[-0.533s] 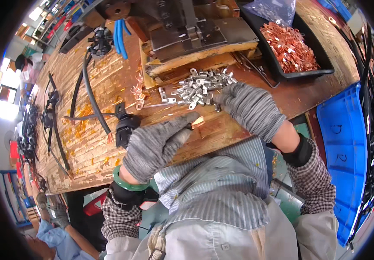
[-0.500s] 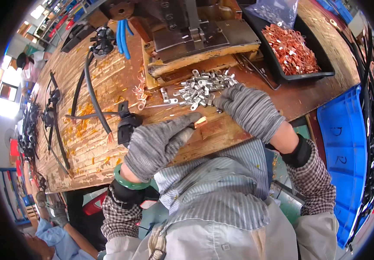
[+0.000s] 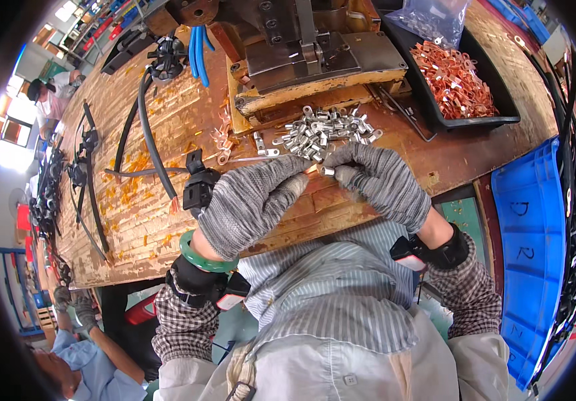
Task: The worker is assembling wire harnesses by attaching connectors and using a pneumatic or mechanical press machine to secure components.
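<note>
My left hand [image 3: 248, 204], in a grey knitted glove, is closed on a wire whose bare copper end [image 3: 313, 169] pokes out past the fingertips. The rest of that wire is hidden by the glove. Facing it, my gloved right hand [image 3: 385, 187] pinches a small silver cable lug [image 3: 328, 171]. The lug's barrel is right by the copper end; whether they touch I cannot tell. Just beyond both hands lies a pile of silver cable lugs [image 3: 315, 134]. A black plastic clamp-like part [image 3: 199, 187] rests against the left glove.
A heavy metal press [image 3: 315, 63] stands behind the lug pile. At the far right a black tray [image 3: 462, 123] holds copper lugs [image 3: 452, 83]. Dark cables [image 3: 146, 127] lie across the worn wooden table [image 3: 134, 227]. A blue crate [image 3: 525, 260] is at right; a co-worker [image 3: 94, 361] sits lower left.
My right hand has come from the lug pile toward my left hand, and a silver lug now shows in its fingers. The copper end and the lug are now close together.
</note>
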`<act>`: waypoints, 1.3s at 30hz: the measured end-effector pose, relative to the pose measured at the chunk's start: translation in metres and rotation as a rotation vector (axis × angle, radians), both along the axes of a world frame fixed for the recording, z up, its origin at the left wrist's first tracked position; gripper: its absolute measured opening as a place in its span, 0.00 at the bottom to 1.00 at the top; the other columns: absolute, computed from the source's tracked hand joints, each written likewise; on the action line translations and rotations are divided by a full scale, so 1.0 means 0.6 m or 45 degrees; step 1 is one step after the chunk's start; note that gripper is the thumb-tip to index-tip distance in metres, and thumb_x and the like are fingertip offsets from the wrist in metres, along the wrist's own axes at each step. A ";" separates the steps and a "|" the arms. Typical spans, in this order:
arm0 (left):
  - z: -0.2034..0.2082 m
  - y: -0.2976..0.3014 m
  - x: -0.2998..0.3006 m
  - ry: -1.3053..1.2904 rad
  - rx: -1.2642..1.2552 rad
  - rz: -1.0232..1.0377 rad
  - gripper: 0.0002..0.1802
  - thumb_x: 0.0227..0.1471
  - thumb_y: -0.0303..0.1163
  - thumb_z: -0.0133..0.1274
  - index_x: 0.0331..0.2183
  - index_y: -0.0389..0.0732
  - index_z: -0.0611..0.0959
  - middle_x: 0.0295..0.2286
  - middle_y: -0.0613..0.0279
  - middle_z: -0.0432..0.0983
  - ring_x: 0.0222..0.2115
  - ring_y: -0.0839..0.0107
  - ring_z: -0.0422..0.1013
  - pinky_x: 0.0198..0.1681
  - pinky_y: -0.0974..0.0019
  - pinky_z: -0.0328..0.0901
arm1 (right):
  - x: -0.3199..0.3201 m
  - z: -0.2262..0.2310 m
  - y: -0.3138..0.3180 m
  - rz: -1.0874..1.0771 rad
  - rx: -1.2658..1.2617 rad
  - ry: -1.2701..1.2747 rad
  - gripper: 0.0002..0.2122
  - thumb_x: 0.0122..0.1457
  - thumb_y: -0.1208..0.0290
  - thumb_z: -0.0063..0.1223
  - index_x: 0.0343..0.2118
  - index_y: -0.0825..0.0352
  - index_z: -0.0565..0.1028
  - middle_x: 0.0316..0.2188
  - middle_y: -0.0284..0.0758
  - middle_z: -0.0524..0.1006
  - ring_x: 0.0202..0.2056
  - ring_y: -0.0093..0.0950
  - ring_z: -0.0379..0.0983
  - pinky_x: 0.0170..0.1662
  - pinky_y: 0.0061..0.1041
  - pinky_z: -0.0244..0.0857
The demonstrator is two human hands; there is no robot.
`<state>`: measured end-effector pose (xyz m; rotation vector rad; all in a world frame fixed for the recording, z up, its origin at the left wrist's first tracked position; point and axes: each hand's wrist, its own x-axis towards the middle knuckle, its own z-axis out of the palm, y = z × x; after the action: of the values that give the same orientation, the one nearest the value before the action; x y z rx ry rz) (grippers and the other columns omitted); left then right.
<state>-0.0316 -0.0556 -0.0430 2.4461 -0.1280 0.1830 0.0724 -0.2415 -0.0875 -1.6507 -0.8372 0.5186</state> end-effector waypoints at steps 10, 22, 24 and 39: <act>-0.003 0.005 -0.001 -0.131 0.111 -0.022 0.13 0.47 0.33 0.51 0.35 0.36 0.78 0.30 0.52 0.75 0.31 0.59 0.72 0.35 0.65 0.67 | -0.007 0.021 0.009 0.063 0.061 0.463 0.08 0.54 0.75 0.46 0.37 0.68 0.72 0.23 0.29 0.70 0.23 0.17 0.67 0.29 0.17 0.65; 0.001 -0.019 0.004 -0.168 0.417 -0.043 0.12 0.47 0.33 0.51 0.34 0.37 0.78 0.28 0.53 0.73 0.25 0.58 0.71 0.29 0.64 0.65 | -0.008 0.003 0.007 0.040 0.229 0.921 0.09 0.55 0.75 0.47 0.38 0.73 0.71 0.26 0.33 0.74 0.26 0.20 0.72 0.32 0.16 0.68; 0.008 -0.029 0.004 0.016 0.632 0.056 0.13 0.47 0.37 0.50 0.34 0.40 0.79 0.25 0.56 0.73 0.22 0.61 0.70 0.25 0.64 0.64 | -0.007 0.001 0.007 0.034 0.237 0.933 0.09 0.55 0.76 0.47 0.37 0.72 0.71 0.26 0.33 0.74 0.26 0.20 0.72 0.32 0.16 0.68; -0.009 -0.020 0.008 -0.161 0.751 0.020 0.14 0.47 0.39 0.50 0.36 0.45 0.78 0.26 0.56 0.74 0.19 0.63 0.69 0.21 0.64 0.63 | -0.015 -0.006 0.006 -0.025 0.265 0.964 0.10 0.55 0.76 0.47 0.39 0.73 0.71 0.30 0.35 0.75 0.28 0.22 0.74 0.32 0.16 0.69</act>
<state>-0.0267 -0.0678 -0.0486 3.0219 -0.2475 0.3469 0.0637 -0.2379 -0.0910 -1.1306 -0.2950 0.9286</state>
